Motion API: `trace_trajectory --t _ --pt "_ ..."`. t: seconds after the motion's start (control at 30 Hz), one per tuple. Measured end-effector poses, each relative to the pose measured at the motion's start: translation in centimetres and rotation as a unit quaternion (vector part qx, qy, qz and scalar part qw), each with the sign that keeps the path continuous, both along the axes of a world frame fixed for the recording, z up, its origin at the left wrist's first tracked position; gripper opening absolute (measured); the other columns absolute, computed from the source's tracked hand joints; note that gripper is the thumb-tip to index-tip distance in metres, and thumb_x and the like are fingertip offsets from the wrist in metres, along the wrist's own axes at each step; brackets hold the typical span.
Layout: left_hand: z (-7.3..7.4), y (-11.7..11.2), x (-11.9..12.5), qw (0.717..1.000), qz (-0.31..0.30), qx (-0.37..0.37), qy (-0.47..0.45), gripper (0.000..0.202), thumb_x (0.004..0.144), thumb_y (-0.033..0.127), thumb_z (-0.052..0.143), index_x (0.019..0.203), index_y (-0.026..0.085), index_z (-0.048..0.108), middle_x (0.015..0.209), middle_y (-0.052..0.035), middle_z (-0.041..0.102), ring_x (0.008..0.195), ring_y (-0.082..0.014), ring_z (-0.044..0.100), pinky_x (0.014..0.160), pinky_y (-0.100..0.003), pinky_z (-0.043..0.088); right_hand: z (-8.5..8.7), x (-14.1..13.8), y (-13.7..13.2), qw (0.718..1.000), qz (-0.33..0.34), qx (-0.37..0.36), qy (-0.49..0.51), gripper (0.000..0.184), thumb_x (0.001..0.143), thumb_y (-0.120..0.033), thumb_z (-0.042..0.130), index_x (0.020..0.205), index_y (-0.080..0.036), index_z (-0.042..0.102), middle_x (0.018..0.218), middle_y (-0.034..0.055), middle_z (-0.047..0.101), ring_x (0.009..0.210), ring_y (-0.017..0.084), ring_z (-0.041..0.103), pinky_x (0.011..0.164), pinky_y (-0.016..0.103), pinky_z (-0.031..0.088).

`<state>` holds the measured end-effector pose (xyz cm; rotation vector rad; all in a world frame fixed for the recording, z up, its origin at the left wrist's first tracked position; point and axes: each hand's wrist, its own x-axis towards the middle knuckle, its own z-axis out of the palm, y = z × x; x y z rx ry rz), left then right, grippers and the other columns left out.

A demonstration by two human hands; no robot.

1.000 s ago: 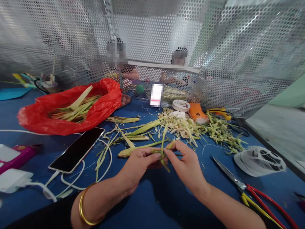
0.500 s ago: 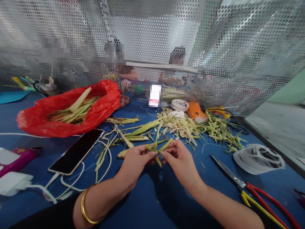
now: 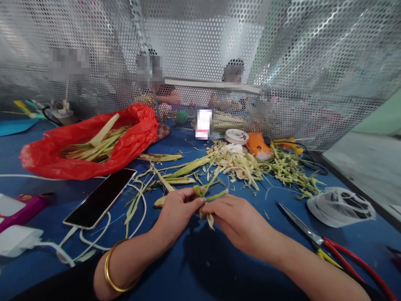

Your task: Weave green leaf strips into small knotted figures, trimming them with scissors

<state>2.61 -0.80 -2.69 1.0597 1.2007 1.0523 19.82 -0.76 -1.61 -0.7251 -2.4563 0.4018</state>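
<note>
Over the blue table (image 3: 200, 267), my left hand (image 3: 177, 211) and my right hand (image 3: 238, 221) meet, both pinched on folded green leaf strips (image 3: 209, 195). The strips cross between my fingertips, and one short end hangs down below them. A gold bangle (image 3: 109, 271) circles my left wrist. More loose leaf strips (image 3: 175, 175) lie on the table just beyond my hands.
A red plastic bag (image 3: 94, 142) holding leaves lies at the back left, with a phone (image 3: 100, 198) on a white cable near it. Trimmings (image 3: 250, 165), scissors (image 3: 316, 240) and a tape roll (image 3: 341, 207) lie to the right. People sit behind the perforated screen (image 3: 313, 75).
My right hand has turned over the strips and moved slightly toward me. The crossed leaf strips have been folded tighter between my fingers.
</note>
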Motion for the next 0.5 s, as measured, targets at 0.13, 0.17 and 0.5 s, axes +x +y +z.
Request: trace_trajectory --t 0.13,0.17,0.5 --pt "0.1 -0.3 0.3 0.999 -0.053 0.001 0.006 0.01 0.066 0.025 0.071 0.067 0.015 0.072 0.06 0.0005 0.064 0.059 -0.0144 0.056 0.057 -0.024 0.043 -0.4 -0.2 0.5 0.989 -0.087 0.08 0.085 0.018 0.091 -0.011 0.05 0.089 -0.02 0.065 0.081 0.0033 0.068 0.076 0.015 0.062 0.074 0.031 0.043" --pt "0.2 -0.4 0.3 0.998 -0.069 -0.002 0.009 0.011 0.066 0.026 0.072 0.066 0.015 0.072 0.059 0.0 0.063 0.057 -0.0142 0.055 0.055 -0.024 0.043 -0.5 -0.2 0.6 0.984 -0.114 0.092 0.101 0.017 0.09 -0.011 0.051 0.087 -0.02 0.065 0.083 0.0036 0.068 0.079 0.016 0.061 0.077 0.033 0.042" --pt "0.2 -1.0 0.5 0.988 -0.133 -0.067 -0.039 0.022 0.066 0.033 0.076 0.079 0.016 0.076 0.068 -0.0035 0.067 0.06 -0.0131 0.058 0.061 -0.024 0.045 -1.8 -0.3 0.7 0.973 -0.226 0.021 0.033 0.019 0.086 -0.015 0.052 0.068 -0.02 0.051 0.065 -0.0015 0.057 0.06 0.014 0.05 0.061 0.027 0.036"
